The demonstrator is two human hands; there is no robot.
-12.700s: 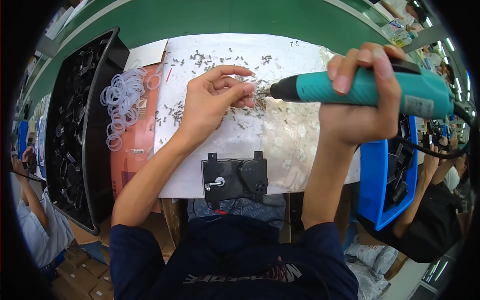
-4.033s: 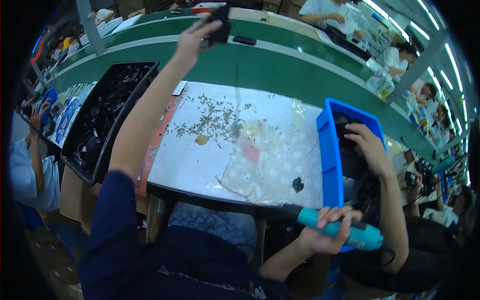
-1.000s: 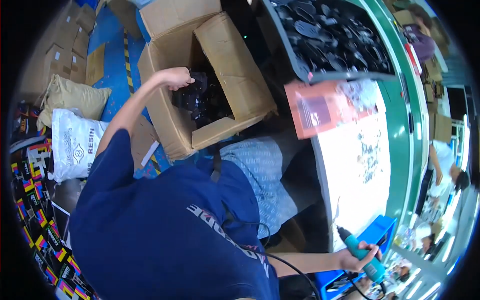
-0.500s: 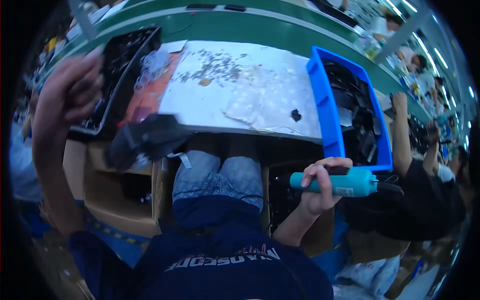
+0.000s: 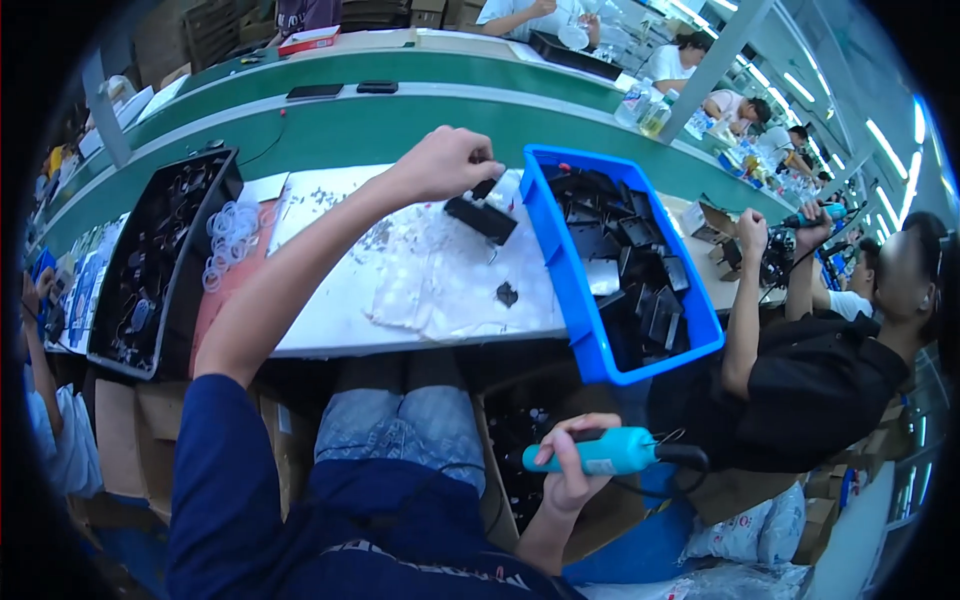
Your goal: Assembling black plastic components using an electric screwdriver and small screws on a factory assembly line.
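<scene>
The left hand [image 5: 440, 163] reaches out over the bench [image 5: 340, 320], its grip clamped on a black plastic part [image 5: 482, 215] that hangs just beside the near-left wall of the blue bin [image 5: 570, 290]. The part is above the white sheet [image 5: 450, 290] covering the bench, tilted, with one end toward the bin. The right hand [image 5: 572, 470] is low, below the bench edge and above the lap, its grip wrapped around a teal electric screwdriver [image 5: 600, 452] that lies roughly level; a black cable runs off its right end.

The blue bin is packed with more black plastic parts, piled loosely. On the white sheet a small dark piece [image 5: 507, 294] lies alone near the front edge, and small screws [image 5: 375, 235] are scattered further back, partly hidden by the left forearm. To the left, a cluster of white rings [image 5: 232, 235] rests on a red sheet [image 5: 215, 300], and beyond that a black tray [image 5: 150, 270] holds dark parts. Behind the bench runs a green conveyor belt [image 5: 350, 120] with a few dark flat things on it.

To the right a person in a black shirt [image 5: 810, 390] sits close, one arm raised beside the bin. Cardboard boxes [image 5: 130, 440] stand under the bench on the left.
</scene>
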